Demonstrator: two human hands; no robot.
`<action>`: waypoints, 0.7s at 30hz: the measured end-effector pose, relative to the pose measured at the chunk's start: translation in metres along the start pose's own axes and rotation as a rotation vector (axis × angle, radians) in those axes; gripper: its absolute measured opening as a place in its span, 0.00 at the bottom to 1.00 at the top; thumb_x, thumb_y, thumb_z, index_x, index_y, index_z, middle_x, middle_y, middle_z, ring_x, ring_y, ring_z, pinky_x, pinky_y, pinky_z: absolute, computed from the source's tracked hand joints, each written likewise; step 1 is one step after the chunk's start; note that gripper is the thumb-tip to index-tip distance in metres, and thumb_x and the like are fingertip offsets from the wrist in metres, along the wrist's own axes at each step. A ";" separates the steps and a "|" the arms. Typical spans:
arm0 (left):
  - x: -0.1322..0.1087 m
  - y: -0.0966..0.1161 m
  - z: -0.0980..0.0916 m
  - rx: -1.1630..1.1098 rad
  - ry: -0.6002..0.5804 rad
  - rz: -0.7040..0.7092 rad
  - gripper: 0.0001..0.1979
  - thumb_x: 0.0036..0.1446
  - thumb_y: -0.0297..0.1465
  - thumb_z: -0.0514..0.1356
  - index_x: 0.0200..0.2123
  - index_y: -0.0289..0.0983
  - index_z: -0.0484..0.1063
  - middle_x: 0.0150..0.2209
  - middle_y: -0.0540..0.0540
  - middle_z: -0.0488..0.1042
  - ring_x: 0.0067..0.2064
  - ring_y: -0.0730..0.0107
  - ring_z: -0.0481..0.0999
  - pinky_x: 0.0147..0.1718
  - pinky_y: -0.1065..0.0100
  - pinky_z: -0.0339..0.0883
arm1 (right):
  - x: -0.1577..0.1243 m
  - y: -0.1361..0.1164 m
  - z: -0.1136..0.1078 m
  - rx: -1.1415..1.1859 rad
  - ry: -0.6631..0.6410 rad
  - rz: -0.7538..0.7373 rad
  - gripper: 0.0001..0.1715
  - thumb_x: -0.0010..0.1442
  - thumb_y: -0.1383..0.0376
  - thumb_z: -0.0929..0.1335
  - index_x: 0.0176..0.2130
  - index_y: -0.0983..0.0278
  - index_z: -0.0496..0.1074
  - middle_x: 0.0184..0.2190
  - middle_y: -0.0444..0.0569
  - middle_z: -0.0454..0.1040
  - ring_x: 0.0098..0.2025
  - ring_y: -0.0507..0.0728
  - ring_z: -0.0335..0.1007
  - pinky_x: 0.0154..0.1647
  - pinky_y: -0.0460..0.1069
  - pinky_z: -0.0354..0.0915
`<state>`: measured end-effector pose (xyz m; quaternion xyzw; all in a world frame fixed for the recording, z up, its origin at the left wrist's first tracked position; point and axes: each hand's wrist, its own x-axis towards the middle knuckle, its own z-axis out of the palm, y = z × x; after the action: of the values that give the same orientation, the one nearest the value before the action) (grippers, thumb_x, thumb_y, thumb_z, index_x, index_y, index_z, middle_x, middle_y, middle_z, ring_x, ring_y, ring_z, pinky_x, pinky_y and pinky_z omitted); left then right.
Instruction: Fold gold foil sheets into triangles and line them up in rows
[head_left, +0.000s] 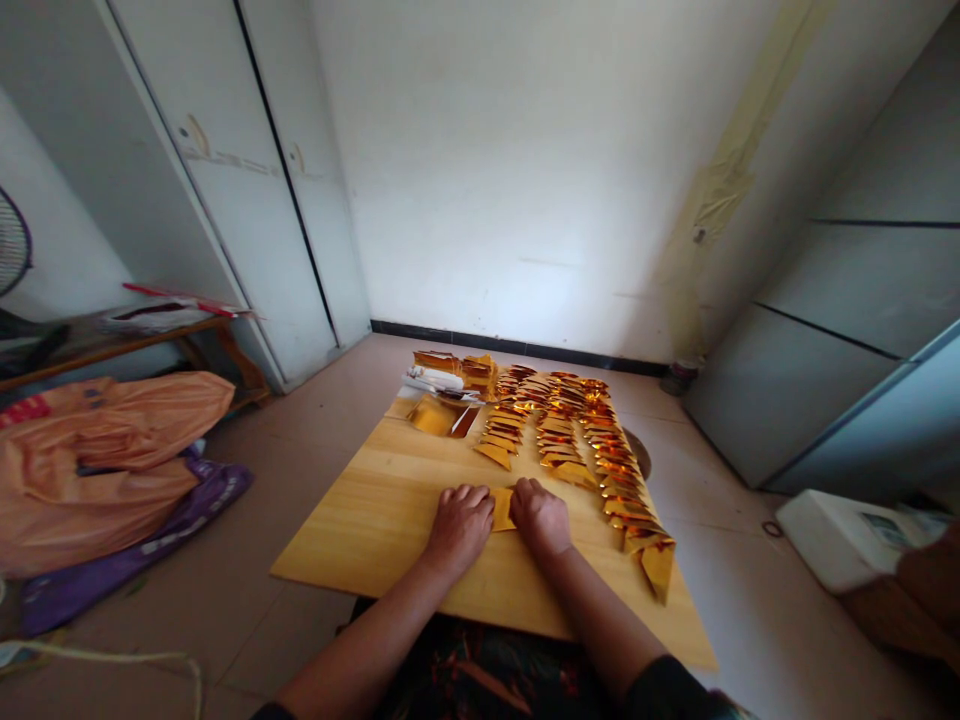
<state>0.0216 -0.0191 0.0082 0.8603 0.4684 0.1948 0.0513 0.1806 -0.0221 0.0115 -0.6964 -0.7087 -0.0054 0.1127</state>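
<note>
A small sheet of gold foil paper (503, 510) lies on the wooden board (360, 520) in front of me, between my two hands. My left hand (463, 520) has its curled fingers on the sheet's left side. On the right side, my right hand (541, 513) bends its fingers down over the other edge. Both sets of fingertips are partly hidden. Beyond my hands, folded gold foil pieces (619, 480) overlap in several long rows toward the board's far and right edges. A flat stack of gold foil sheets (433, 414) rests at the far left of the board.
A white roll-like wrapper (433, 379) lies behind the stack. Left on the floor are an orange bag (112, 450) and a purple bag (142, 540), near a wooden bench (225, 345). A white box (844, 540) stands right, below a grey cabinet (840, 300).
</note>
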 end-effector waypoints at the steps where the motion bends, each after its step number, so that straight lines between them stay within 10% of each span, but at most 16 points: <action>1: -0.001 0.000 0.000 -0.002 0.006 -0.001 0.10 0.58 0.26 0.55 0.41 0.40 0.73 0.44 0.45 0.74 0.47 0.61 0.68 0.45 0.58 0.57 | -0.001 0.000 -0.002 0.036 -0.002 0.025 0.08 0.61 0.67 0.61 0.34 0.62 0.69 0.32 0.45 0.72 0.29 0.49 0.67 0.26 0.44 0.51; 21: -0.008 -0.003 -0.008 -0.028 -0.057 -0.046 0.15 0.53 0.29 0.56 0.45 0.44 0.70 0.53 0.48 0.70 0.52 0.59 0.66 0.47 0.56 0.56 | -0.016 -0.007 -0.009 0.289 -0.053 0.105 0.10 0.47 0.62 0.71 0.32 0.62 0.71 0.36 0.48 0.70 0.40 0.57 0.64 0.38 0.47 0.55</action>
<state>0.0121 -0.0250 0.0125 0.8535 0.4838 0.1756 0.0809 0.1752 -0.0394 0.0185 -0.7088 -0.6676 0.1209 0.1932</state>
